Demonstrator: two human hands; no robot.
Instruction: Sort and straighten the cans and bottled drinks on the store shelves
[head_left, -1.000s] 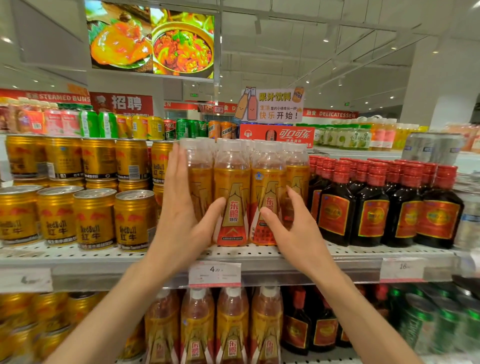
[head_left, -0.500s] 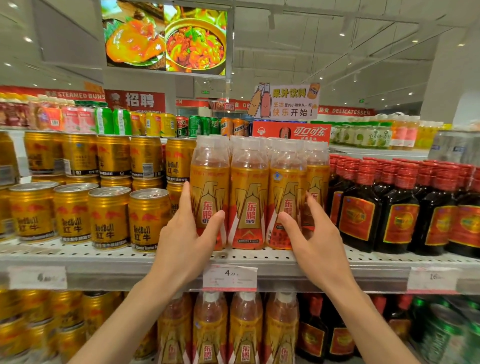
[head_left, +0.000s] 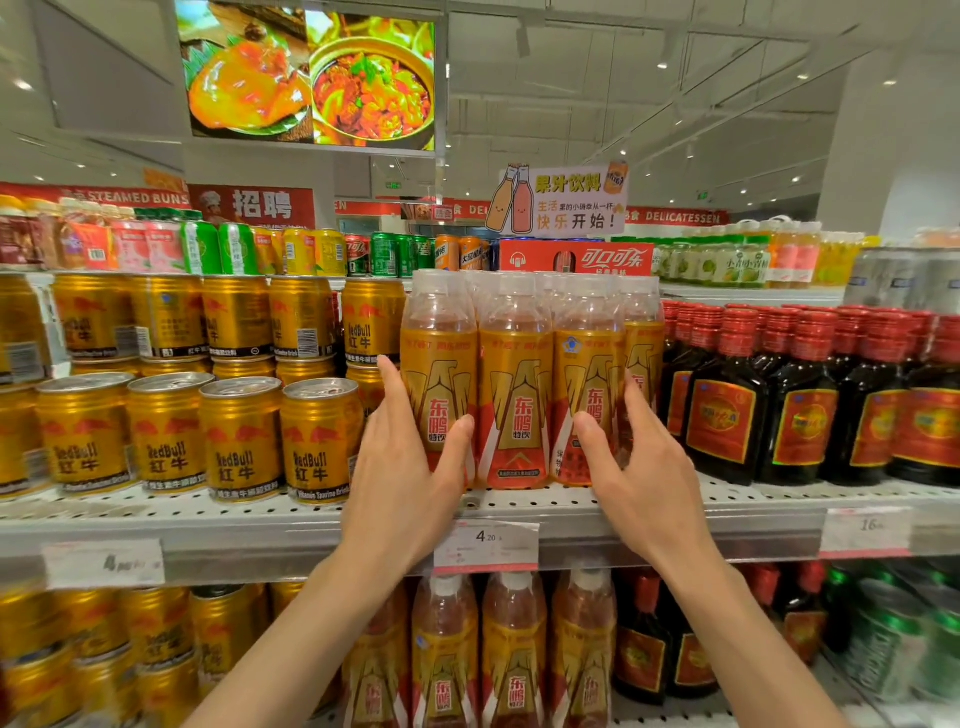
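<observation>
Hands bracket the front row of orange bottles (head_left: 514, 395) at the shelf's (head_left: 260, 525) centre, left hand (head_left: 410, 462) at nine o'clock, right hand (head_left: 631, 467) at three, fingers extended flat against the outer bottles, apparently squaring the row.

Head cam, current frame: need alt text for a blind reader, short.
A person's left hand and right hand bracket a front row of orange-labelled drink bottles on a store shelf, fingers along the outer bottles' sides, thumbs across the labels. Gold Red Bull cans stand to the left, dark red-capped bottles to the right.
</observation>
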